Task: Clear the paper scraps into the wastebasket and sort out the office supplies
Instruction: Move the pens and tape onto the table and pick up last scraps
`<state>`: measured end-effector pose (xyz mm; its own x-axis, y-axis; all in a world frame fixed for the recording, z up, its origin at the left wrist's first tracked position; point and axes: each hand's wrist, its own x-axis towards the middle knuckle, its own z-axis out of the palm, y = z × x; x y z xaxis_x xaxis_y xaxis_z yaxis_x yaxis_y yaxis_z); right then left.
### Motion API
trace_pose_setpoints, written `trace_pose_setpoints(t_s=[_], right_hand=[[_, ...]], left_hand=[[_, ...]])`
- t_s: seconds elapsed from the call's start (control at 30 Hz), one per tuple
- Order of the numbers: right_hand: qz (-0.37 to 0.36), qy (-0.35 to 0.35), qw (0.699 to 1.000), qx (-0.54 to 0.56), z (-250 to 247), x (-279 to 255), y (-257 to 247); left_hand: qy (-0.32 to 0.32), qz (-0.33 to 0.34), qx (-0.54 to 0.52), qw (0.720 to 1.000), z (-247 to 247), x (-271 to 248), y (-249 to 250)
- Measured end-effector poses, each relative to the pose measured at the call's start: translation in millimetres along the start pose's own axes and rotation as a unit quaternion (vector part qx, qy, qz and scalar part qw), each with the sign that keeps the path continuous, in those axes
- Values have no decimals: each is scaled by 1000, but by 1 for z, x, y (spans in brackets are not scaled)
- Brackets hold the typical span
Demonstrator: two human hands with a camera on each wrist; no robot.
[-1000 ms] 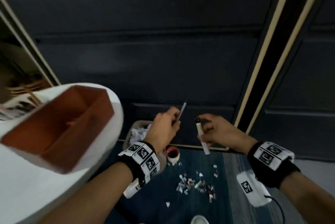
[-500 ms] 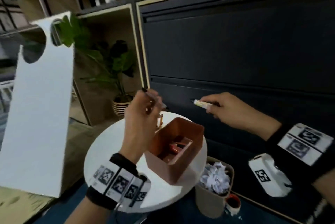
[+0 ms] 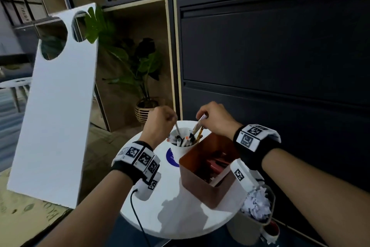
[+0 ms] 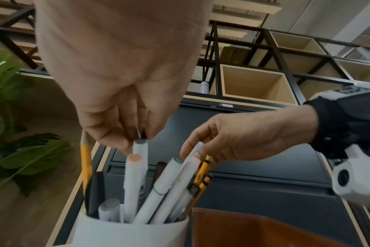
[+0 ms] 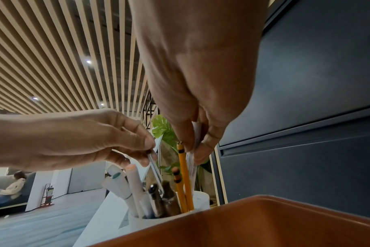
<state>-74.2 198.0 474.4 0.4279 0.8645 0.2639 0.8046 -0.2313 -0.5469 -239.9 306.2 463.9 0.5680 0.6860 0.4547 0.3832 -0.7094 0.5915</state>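
My left hand (image 3: pixel 160 120) pinches a thin silver pen (image 3: pixel 177 129), tip down in the white cup (image 3: pixel 181 149). My right hand (image 3: pixel 215 119) pinches a white marker (image 3: pixel 198 124), seemingly entering that cup. Orange box (image 3: pixel 208 190) beside it; wastebasket (image 3: pixel 248 226) below the table (image 3: pixel 180 216).

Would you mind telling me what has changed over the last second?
Both hands came from above the floor scraps to the white pen cup. The left hand lowers its thin pen in; the right hand lowers its white marker. Both keep their grips.
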Motion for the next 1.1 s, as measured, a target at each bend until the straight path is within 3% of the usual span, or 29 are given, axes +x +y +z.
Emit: trace_pose_setpoints(t_s=[0.2,0.3,0.47,0.6,0.7,0.9,1.1], right_hand=[[29,-93,995,7,-2,10,-2],[46,-134,989,52,-1,10,0],[51,-116,984,123,-19,-3,14],[28,-106,990,86,-28,-18,21],[25,-59,995,79,-38,-33,28],[37,-19,998,40,-95,-109,68],[142,-52,986,65,-139,-209,147]], left_hand=[[-87,7,77,993,14,5,-2],[-89,11,99,991,14,3,2],[-27,69,100,992,0,-6,27],[-20,94,77,992,6,-14,55],[-25,110,57,992,16,-22,81],[-67,147,15,987,58,-41,138],[-204,194,6,959,151,-81,201]])
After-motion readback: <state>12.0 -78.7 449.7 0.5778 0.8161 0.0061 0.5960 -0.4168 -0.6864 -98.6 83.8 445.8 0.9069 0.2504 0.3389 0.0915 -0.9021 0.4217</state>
